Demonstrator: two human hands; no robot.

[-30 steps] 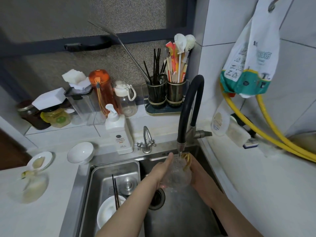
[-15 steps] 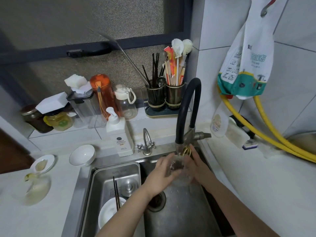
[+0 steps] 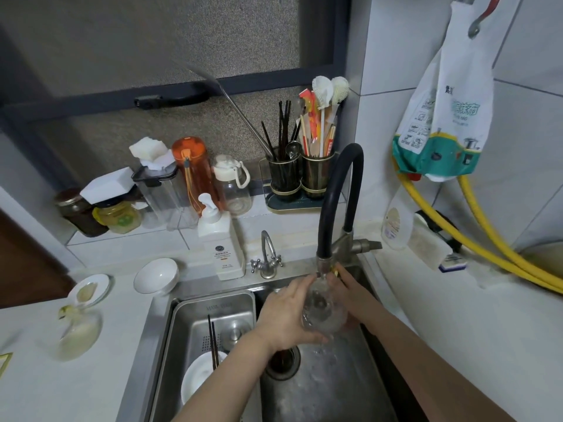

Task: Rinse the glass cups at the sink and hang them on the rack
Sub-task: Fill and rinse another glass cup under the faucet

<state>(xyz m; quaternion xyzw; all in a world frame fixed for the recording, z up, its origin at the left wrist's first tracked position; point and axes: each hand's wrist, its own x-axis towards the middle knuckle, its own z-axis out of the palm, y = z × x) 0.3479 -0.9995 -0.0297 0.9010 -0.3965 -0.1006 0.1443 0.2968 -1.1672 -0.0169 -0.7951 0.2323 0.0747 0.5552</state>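
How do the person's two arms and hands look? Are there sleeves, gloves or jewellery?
Both forearms are bare as far as the picture shows: no sleeves reach the frame edge. The left hand and the right hand wear no gloves. No watch, bracelet or ring shows on the visible parts; some fingers are hidden.

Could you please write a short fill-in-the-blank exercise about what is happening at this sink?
1. Both hands, left hand and right hand, hold a clear glass cup under the black curved ____.
2. The dark chopsticks in the steel basin rest on a white ____.
3. The white pump bottle stands beside an ____ white bowl.

Missing: faucet; plate; empty
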